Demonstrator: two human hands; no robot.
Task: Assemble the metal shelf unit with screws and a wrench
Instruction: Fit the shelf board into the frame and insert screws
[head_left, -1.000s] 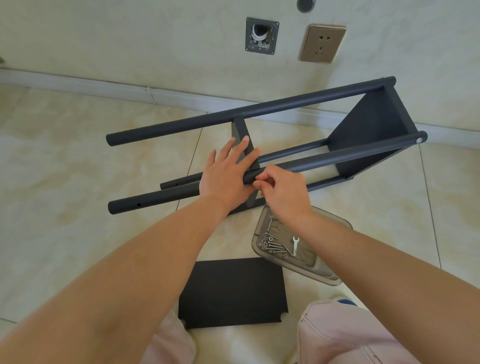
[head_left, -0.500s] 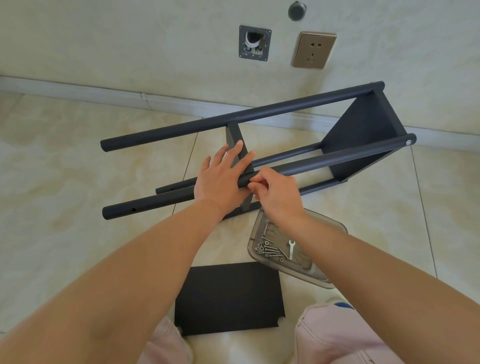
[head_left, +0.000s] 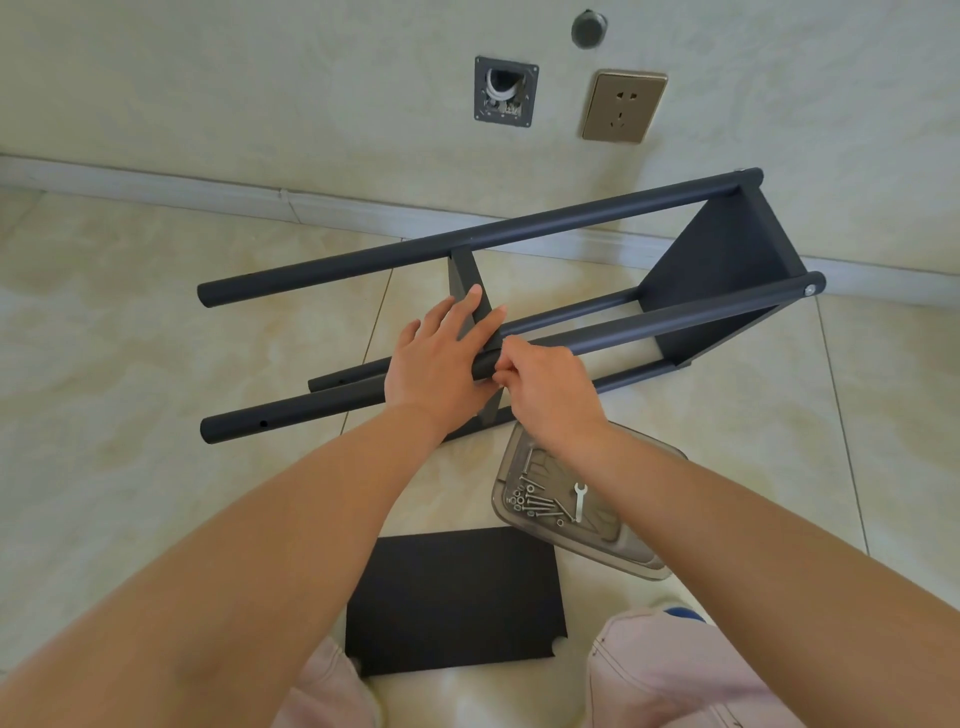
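The shelf frame lies on its side on the tiled floor, its four dark posts running from about eight o'clock toward two o'clock, where an end panel is already fixed. A middle panel stands on edge between the posts, and that joint is what you're working on.

Your left hand lies flat over the near post with fingers straight, pressing the post and panel together rather than gripping. Your right hand sits just at its three o'clock, fingertips curled and pinched at the post's underside; likely a screw, but what it holds is hidden, so I cannot tell.

At five o'clock from your hands, the clear tray holds loose screws and the small wrench. A spare black panel lies at six o'clock, near your knees.

Watch these risks. If your flat left hand slips, the panel may shift and the holes misalign, so a screw could cross-thread. A screw started blind underneath could drop and roll away over the tiles. The tray sits close under your right forearm; a careless elbow could scatter the hardware.
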